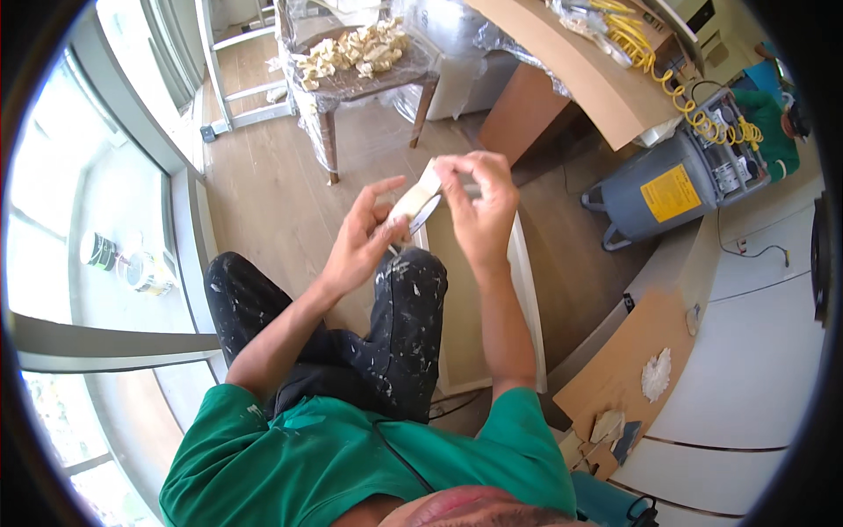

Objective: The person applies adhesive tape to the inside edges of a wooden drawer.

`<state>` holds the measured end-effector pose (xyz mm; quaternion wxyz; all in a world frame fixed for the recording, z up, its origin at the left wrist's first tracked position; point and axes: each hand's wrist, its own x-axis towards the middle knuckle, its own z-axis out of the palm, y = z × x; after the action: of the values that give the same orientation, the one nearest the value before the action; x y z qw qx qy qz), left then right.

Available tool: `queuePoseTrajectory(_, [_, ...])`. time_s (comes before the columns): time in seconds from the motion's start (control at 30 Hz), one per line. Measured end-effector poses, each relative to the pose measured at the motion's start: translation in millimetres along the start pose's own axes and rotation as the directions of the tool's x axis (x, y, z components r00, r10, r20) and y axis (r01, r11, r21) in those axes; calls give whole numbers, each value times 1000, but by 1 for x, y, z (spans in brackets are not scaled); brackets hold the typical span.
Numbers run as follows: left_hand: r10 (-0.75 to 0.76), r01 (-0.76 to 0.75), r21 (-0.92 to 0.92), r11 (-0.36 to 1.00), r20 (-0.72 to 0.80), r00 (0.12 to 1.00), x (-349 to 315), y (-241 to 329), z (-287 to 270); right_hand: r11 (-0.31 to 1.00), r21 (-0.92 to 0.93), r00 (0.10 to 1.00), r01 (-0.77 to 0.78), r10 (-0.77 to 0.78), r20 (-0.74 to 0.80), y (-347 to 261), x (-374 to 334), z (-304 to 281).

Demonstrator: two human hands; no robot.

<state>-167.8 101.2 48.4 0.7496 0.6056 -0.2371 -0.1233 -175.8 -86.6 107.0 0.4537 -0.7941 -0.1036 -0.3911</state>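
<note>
A cream strip of masking tape [420, 195] stretches between my two hands, above my right knee. My left hand [364, 230] grips its lower end, index finger raised along the side. Pinched between the thumb and fingers of my right hand [479, 198] is the strip's upper end. A pale, rounded edge [426, 213] shows just under the strip; whether it is the tape's roll is hard to tell. Beneath my right forearm lies a long panel with a white frame [527, 303].
Ahead, a plastic-wrapped chair [327, 123] bears a heap of crumpled cream tape [356, 53]. A ladder [219, 66] stands behind left. At right are a grey air compressor [650, 198], a yellow coiled hose [680, 101] and a cardboard sheet [606, 378]. Window frames [184, 237] line the left.
</note>
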Motion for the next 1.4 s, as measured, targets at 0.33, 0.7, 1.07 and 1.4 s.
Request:
queuePoseTrajectory(0.33, [-223,67,719,691,124,967,122,-124,-29,676,587,620,-446,706,-343,248,-43,16])
queuePoseTrajectory(0.7, [-580,225,753,619,245,777,176,-267,-86,360,495,151,-791,898,-413,479,-211,97])
queuePoseTrajectory(1.07, [-689,312,689,654,372,622,253,-326,-11,509,293,95,-809,606,-790,579,-242,98])
queuePoseTrajectory(1.4, [-832,510,681,526,288,474,246,-299,-76,392,-56,203,-918,346,-916,605,-256,109])
